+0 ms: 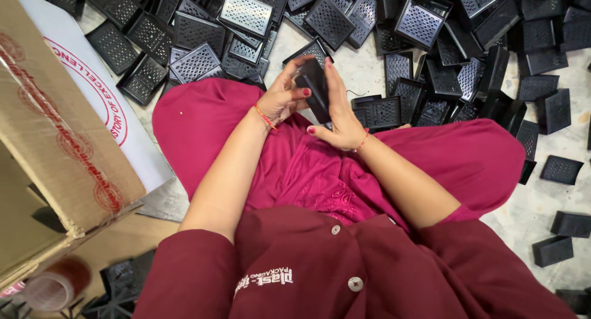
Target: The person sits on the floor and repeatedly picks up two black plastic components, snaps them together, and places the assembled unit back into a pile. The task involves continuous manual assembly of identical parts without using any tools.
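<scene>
— How far along are we?
— I'm watching both hands, left hand (280, 100) and right hand (338, 113), closing around one black perforated tray (314, 85) above the lap; the loose tray pile (431, 67) is covering the floor (535, 205), so plenty is remaining.

This looked like a small factory packing floor: dozens of identical black perforated plastic parts (394, 30) lay heaped on the bare concrete floor (529, 208), an open cardboard carton (55, 140) stood alongside, and a tape roll (52, 288) sat nearby.
</scene>
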Demonstrator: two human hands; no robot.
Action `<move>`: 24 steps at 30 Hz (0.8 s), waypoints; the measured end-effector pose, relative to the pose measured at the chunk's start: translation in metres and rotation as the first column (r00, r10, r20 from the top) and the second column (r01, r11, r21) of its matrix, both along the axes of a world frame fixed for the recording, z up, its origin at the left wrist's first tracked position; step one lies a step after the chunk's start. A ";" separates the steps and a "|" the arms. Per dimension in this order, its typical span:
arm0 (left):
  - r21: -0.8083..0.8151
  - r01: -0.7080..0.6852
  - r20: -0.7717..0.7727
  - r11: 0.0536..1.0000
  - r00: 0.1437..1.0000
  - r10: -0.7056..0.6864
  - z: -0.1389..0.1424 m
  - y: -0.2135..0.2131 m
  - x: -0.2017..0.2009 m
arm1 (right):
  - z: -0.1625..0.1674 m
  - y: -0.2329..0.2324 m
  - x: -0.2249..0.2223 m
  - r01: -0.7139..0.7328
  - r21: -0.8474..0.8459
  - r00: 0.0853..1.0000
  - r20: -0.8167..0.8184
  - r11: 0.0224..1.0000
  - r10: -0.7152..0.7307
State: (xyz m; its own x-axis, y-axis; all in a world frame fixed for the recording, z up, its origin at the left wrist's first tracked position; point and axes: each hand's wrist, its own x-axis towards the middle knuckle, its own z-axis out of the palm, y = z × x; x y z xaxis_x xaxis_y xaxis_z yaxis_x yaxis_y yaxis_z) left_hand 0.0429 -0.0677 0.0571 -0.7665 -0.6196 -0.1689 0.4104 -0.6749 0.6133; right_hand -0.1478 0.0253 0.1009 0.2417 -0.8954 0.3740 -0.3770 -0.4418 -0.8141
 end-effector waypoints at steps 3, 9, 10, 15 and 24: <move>0.058 -0.067 -0.075 0.996 0.995 0.071 0.006 -0.001 0.001 | -0.003 0.001 0.001 0.169 -0.055 0.986 0.007 0.984 -0.169; 0.126 -0.087 -0.185 0.988 0.977 0.110 0.011 0.003 0.012 | -0.012 0.005 0.007 0.298 -0.191 0.939 -0.115 0.935 -0.323; 0.129 -0.089 -0.171 0.988 0.979 0.111 0.011 0.003 0.013 | -0.012 0.005 0.008 0.293 -0.219 0.940 -0.114 0.931 -0.323; 0.111 -0.105 -0.131 0.988 0.984 0.119 0.004 0.002 0.009 | -0.002 0.005 0.008 0.312 -0.339 0.900 -0.195 0.887 -0.391; -0.084 -0.233 0.252 0.969 0.936 0.246 -0.011 0.006 -0.003 | -0.001 0.009 0.006 0.279 -0.182 0.957 -0.032 0.943 -0.289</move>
State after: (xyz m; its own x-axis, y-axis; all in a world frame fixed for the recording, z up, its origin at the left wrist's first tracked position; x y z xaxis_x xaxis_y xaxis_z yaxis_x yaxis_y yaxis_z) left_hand 0.0398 -0.0616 0.0460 -0.5283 -0.7926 -0.3043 0.3783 -0.5406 0.7514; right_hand -0.1415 0.0344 0.1002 0.0119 -0.8524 0.5228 -0.5511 -0.4418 -0.7079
